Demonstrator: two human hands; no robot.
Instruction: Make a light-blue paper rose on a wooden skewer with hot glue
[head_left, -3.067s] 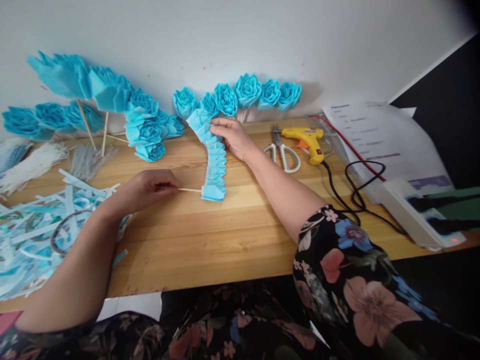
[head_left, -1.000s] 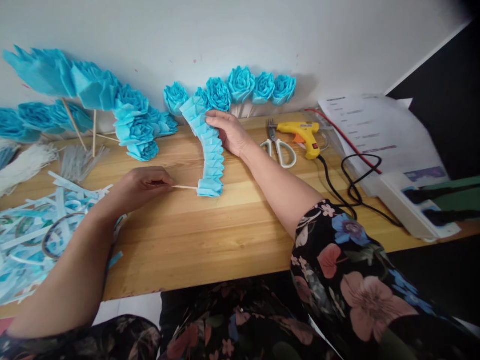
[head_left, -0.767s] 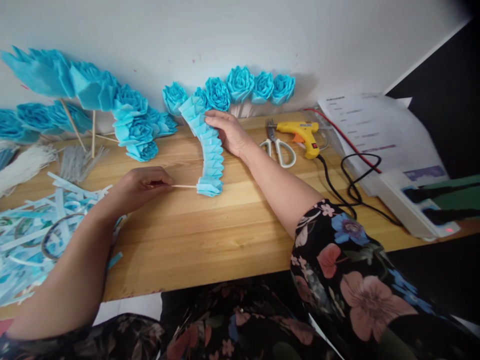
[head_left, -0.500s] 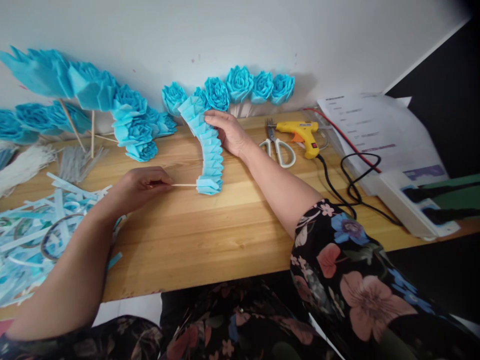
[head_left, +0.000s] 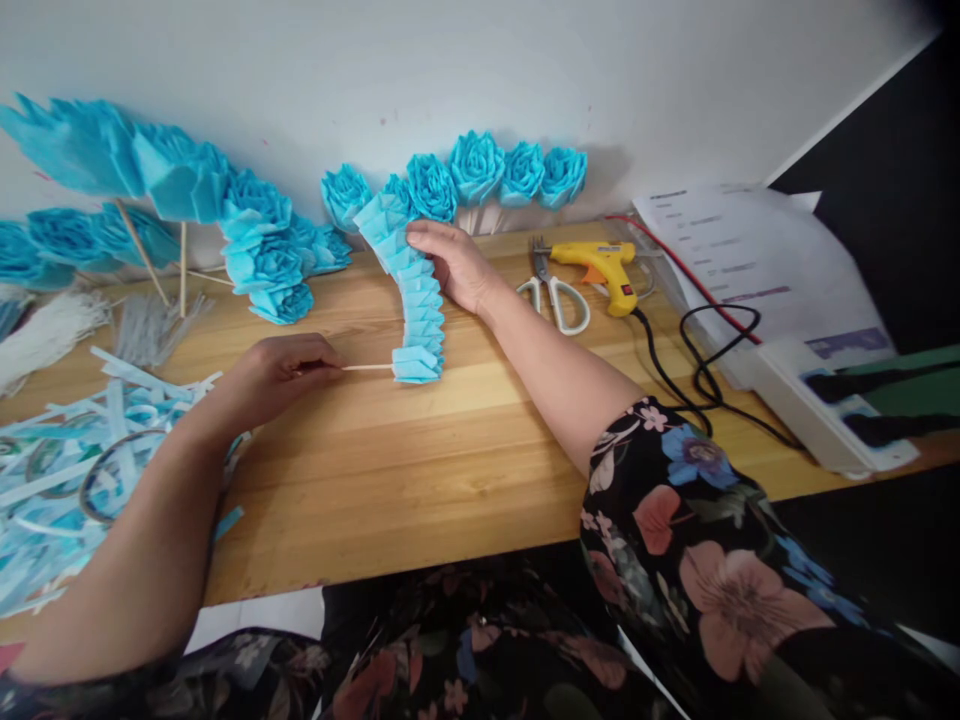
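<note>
A pale wooden stick (head_left: 369, 367) is pinched in my left hand (head_left: 289, 370), pointing right. Its far end meets the lower end of a pleated blue paper strip (head_left: 422, 310), where the strip is wrapped into a small roll. The strip curves up and away from the roll across the wooden table. Near its upper end, my right hand (head_left: 456, 262) grips the strip's right edge, thumb on top and the other fingers partly hidden behind. Just beyond that hand, several finished blue paper roses (head_left: 478, 168) lean by the wall.
White-handled scissors (head_left: 556, 300) and a yellow glue gun (head_left: 600, 265) lie right of my right hand, its black cord running to a white power strip (head_left: 817, 410). Paper scraps (head_left: 120, 430) cover the left side. More blue roses (head_left: 266, 240) stand behind, and printed sheets (head_left: 765, 260) lie far right.
The rolled lower end of the strip has turned slightly and sits a little higher. Both hands keep almost the same place and grip.
</note>
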